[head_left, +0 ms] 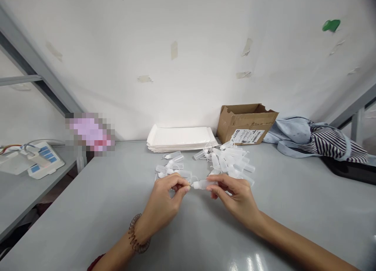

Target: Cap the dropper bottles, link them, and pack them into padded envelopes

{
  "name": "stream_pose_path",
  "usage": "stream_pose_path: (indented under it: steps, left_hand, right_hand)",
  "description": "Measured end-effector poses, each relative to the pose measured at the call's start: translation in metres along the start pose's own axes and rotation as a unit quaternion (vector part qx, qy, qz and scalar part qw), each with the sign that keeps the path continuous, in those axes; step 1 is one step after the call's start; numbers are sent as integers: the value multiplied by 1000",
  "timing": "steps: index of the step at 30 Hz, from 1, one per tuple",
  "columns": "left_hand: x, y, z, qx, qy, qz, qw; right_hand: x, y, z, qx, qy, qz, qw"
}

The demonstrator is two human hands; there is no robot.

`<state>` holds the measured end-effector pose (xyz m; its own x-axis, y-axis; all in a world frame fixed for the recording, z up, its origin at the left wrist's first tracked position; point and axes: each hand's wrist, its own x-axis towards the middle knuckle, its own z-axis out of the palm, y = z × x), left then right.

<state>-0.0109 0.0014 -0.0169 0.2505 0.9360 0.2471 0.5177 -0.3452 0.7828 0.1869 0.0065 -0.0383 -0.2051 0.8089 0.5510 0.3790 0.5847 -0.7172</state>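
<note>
My right hand (230,192) grips the body of a small translucent dropper bottle (201,184) between thumb and fingers. The bottle lies nearly level, with its narrow tip pointing left. At that tip, the thumb and forefinger of my left hand (170,194) are pinched together, hiding the very end; a thin loop of plastic shows just above it. Beyond my left hand lies a small group of similar bottles (177,159). A larger heap of bottles (232,161) spreads behind my right hand.
A stack of white envelopes (182,137) lies against the wall. Right of it stands an open cardboard box (246,124) with a label. Light blue and striped cloth (323,140) rests on a black object at the right. A white device (45,161) sits on the left side table.
</note>
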Motion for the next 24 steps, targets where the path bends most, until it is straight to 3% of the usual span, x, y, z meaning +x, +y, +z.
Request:
stream_pose_path:
  steps: [8, 14, 17, 24]
  left_hand:
    - [-2, 1, 1, -1, 2, 5, 1000]
    - [6, 5, -13, 3, -59, -43, 997]
    - [11, 2, -22, 25, -50, -60, 997]
    - [18, -17, -41, 58, 21, -118, 991]
  right_hand:
    - [0, 0, 0, 20, -5, 20, 1000]
    - [6, -1, -5, 18, -58, 14, 998]
    - [8, 0, -8, -3, -72, -4, 997]
    - [21, 14, -20, -82, 16, -37, 996]
